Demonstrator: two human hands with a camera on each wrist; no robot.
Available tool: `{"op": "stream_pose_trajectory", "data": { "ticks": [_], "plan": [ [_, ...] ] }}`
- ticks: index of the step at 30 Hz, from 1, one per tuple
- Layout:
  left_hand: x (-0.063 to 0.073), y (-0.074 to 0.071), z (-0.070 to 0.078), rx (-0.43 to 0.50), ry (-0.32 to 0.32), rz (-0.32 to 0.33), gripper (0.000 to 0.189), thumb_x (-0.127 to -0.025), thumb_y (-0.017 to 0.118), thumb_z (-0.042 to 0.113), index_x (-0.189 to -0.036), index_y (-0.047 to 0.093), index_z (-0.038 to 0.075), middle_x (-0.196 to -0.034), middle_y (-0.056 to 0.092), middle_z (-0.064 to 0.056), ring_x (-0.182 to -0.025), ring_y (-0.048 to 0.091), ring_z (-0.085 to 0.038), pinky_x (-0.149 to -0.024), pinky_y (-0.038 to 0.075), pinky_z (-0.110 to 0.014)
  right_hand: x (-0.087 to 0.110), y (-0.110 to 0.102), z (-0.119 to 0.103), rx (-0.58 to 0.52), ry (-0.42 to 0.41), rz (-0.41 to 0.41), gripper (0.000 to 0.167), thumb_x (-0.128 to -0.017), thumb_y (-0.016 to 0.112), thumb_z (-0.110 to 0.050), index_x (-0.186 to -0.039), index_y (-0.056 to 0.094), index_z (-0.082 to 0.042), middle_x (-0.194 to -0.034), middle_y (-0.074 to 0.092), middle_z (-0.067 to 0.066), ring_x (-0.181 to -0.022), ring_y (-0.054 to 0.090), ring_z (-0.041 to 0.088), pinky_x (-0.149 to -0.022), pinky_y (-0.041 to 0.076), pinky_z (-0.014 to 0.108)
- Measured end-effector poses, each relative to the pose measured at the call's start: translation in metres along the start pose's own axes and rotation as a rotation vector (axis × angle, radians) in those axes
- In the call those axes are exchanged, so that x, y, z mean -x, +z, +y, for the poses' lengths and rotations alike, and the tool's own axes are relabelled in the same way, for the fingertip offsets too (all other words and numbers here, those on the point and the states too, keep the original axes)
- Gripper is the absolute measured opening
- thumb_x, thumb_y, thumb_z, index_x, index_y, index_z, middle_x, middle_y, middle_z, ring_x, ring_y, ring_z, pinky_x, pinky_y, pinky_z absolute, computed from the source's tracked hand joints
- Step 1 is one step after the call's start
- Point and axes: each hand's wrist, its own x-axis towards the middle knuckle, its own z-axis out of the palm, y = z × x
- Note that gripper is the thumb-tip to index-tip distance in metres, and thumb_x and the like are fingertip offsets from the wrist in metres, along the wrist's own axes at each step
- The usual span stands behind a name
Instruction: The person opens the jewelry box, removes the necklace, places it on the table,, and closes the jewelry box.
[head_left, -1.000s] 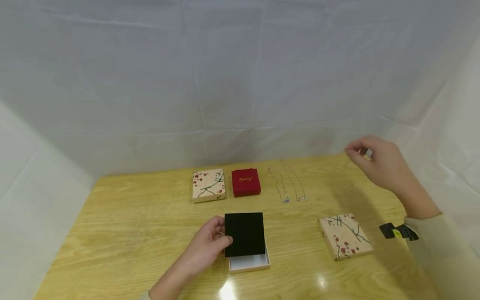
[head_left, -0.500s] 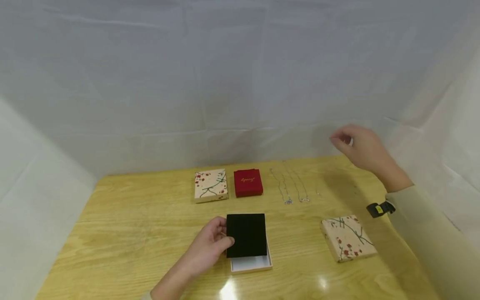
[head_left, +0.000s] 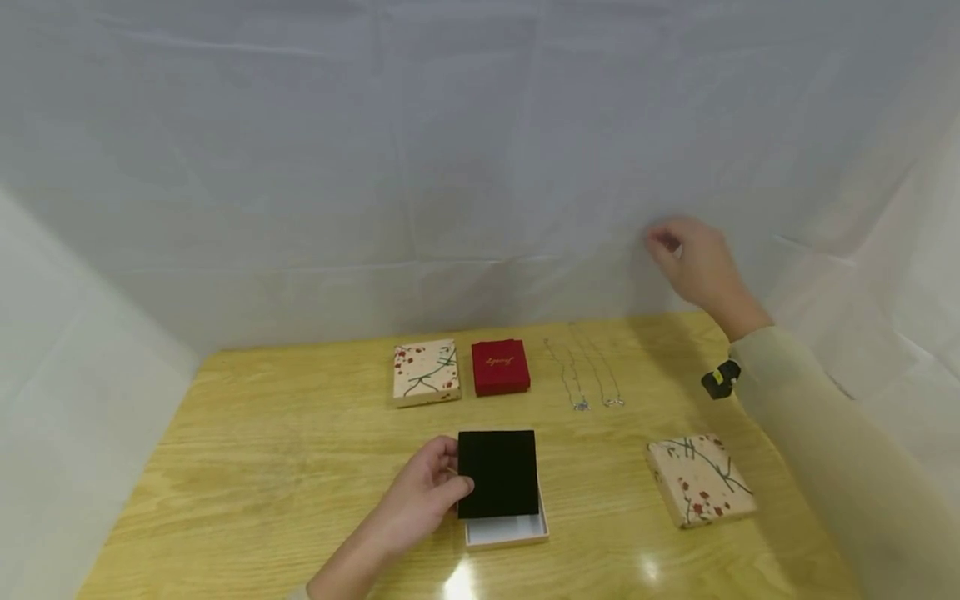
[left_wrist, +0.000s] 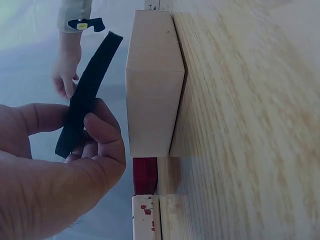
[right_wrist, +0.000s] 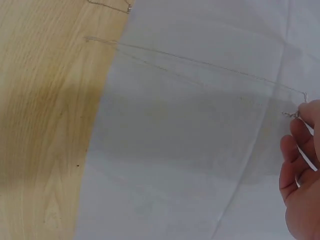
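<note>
My left hand (head_left: 423, 496) pinches a black velvety pad (head_left: 497, 473) by its left edge, thumb on top. Under the pad a shallow box base (head_left: 507, 546) with a white inside shows at the front; in the left wrist view the pad stands apart from the pale box wall (left_wrist: 150, 85). High at the back right, my right hand (head_left: 693, 262) pinches a thin necklace (right_wrist: 215, 65) between thumb and forefinger. Its long fine chain hangs down in a narrow loop, the lower end reaching over the table's back edge in the right wrist view.
Two necklaces (head_left: 581, 406) lie side by side at the table's back. Left of them are a red box (head_left: 501, 367) with gold lettering and a flower-patterned box (head_left: 426, 372). A matching flower-patterned lid or box (head_left: 702, 481) lies at the right. White cloth (head_left: 337, 167) surrounds the table.
My right hand has risen and moved left, lifting the necklace with it. My left hand keeps holding the pad over the box base.
</note>
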Motion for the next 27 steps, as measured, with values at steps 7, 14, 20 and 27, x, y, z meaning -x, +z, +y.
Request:
{"op": "stream_pose_trajectory", "data": {
  "ticks": [7,14,20,27],
  "plan": [
    [-0.002,0.0,0.003,-0.01,-0.011,0.005,0.037,-0.095,0.067,0.006,-0.127,0.053,-0.004,-0.111,0.06,-0.014,-0.089,0.058,-0.021,-0.071,0.055,-0.031,0.012,0.002,0.005,0.032,0.004,-0.148,0.022,-0.106,0.063,-0.007,-0.12,0.071,0.006,-0.116,0.07,0.024,-0.104,0.064,0.039,-0.094,0.052,0.059],
    [-0.003,-0.001,0.003,-0.004,-0.011,0.0,0.036,-0.095,0.067,0.005,-0.126,0.053,-0.004,-0.108,0.059,-0.012,-0.087,0.057,-0.02,-0.069,0.054,-0.029,0.026,0.006,0.012,0.038,-0.001,-0.226,0.02,-0.106,0.063,-0.008,-0.119,0.072,0.005,-0.115,0.071,0.022,-0.103,0.063,0.037,-0.095,0.052,0.059],
    [-0.004,-0.001,0.001,-0.004,-0.002,-0.004,0.036,-0.095,0.067,0.004,-0.126,0.052,-0.005,-0.106,0.06,-0.011,-0.085,0.057,-0.019,-0.068,0.054,-0.029,0.036,0.005,0.015,0.081,-0.038,-0.281,0.021,-0.106,0.064,-0.01,-0.119,0.073,0.004,-0.114,0.072,0.019,-0.104,0.063,0.036,-0.094,0.052,0.058],
    [-0.005,-0.002,0.0,-0.001,-0.01,-0.004,0.037,-0.095,0.067,0.004,-0.128,0.052,-0.005,-0.108,0.06,-0.011,-0.086,0.057,-0.019,-0.068,0.054,-0.03,0.052,0.007,0.018,0.127,-0.131,-0.324,0.015,-0.104,0.067,-0.009,-0.113,0.075,0.0,-0.107,0.074,0.013,-0.097,0.067,0.03,-0.086,0.057,0.054]
  ]
}}
